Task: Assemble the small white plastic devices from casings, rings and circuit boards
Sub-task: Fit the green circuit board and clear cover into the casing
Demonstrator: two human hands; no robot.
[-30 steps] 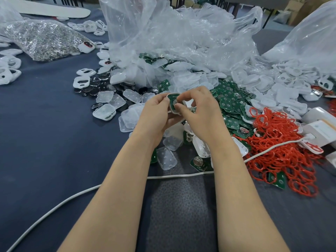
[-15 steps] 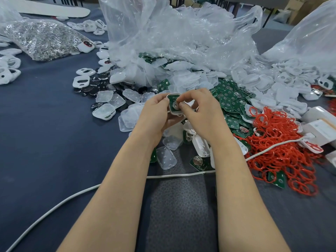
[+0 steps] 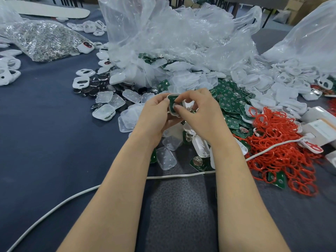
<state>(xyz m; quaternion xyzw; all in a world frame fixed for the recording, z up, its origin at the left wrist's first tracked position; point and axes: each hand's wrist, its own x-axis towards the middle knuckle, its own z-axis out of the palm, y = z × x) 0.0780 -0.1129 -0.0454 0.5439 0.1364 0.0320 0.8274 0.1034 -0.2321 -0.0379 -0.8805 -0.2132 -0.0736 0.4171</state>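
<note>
Both hands meet just above the middle of the view, holding one small white plastic casing (image 3: 172, 114) with a green circuit board (image 3: 171, 101) lying in it. The left hand (image 3: 154, 115) cradles the casing, fingers curled beneath and thumb at its nine o'clock edge. The right hand (image 3: 201, 113) pinches from three o'clock, thumb and forefinger down on the board. The step looks like seating the board in its shell. I cannot tell whether a ring is already fitted, because the fingers cover too much.

To do it well, keep the casing level, line the board's corners up with the rim, then press evenly round the edge rather than on the round metal contact (a tilted board would likely jam at one corner).

From the hands, the loose heap of green boards (image 3: 231, 102) lies at two o'clock. The tangle of red rubber rings (image 3: 283, 153) is at four, and the translucent square plastic covers (image 3: 116, 104) are at nine. A white cable (image 3: 181, 174) crosses at six o'clock under the forearms and could snag. The dark blue tablecloth (image 3: 45, 151) lies open at eight o'clock, the freest spot for setting down.
</note>
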